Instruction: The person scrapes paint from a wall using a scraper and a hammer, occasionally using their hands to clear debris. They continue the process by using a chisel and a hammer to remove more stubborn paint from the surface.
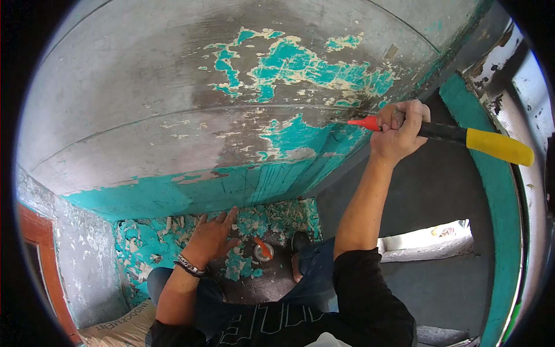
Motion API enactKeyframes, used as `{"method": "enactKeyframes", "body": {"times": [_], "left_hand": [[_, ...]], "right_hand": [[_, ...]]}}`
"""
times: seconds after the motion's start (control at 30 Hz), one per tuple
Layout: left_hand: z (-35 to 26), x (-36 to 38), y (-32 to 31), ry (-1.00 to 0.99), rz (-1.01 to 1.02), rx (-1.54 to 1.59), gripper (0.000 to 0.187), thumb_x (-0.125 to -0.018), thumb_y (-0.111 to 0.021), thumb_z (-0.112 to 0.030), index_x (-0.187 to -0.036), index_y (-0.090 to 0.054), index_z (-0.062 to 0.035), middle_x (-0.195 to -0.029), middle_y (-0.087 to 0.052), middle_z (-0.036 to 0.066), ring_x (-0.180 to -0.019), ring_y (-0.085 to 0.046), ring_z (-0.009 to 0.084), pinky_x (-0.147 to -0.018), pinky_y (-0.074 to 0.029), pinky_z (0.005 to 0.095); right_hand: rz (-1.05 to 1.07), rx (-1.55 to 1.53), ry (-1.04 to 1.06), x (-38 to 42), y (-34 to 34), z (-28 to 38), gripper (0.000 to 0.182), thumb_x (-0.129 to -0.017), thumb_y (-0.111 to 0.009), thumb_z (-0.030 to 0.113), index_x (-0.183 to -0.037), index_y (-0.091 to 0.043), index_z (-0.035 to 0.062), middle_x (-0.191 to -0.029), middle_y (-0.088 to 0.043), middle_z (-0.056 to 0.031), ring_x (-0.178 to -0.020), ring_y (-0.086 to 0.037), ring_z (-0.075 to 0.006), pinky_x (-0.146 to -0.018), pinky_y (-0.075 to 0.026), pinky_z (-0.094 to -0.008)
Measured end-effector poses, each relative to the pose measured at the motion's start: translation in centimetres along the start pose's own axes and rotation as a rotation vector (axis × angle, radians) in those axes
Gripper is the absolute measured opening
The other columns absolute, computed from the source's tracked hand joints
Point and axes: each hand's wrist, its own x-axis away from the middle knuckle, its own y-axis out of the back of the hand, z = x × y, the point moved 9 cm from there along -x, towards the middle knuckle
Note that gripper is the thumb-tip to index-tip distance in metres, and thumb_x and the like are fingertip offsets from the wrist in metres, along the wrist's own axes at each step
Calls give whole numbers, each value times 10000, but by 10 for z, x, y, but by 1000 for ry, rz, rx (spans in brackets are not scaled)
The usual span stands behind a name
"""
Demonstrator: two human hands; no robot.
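My right hand (402, 128) is closed around the black part of a long-handled tool (500, 146), close to its head. The tool has a yellow grip end and a red, tapering head (365, 122); its exact kind does not show. The red tip points at the wall (144, 121) and seems to meet it beside a patch of turquoise paint (300, 136). My left hand (213, 236) holds nothing, its fingers apart, low in front of the wall's painted lower band. Below it, turquoise paint flakes (144, 248) cover the floor.
Between my legs stands a small round container (263, 252) with an orange-red piece across it. A sack (121, 327) lies at lower left, near an orange-brown frame (37, 231). On the right are a dark wall (428, 191) with a bright opening and a turquoise edge (491, 196).
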Motion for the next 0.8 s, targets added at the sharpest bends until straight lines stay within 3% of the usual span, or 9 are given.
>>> {"method": "enactKeyframes", "body": {"times": [0.8], "left_hand": [[-6,-6,-2,-13,-12,31,834,-815,-658,-376,-1453,-219,-67,-1269,-529,205,-1130,-543,362,-1023,-357,530]], "right_hand": [[-17,-10,-56,4,6,-7,240,-857,-578,154,-681,-453,51,-521,-371,-2,-384,-348,-92,-362,-305,-266]]}}
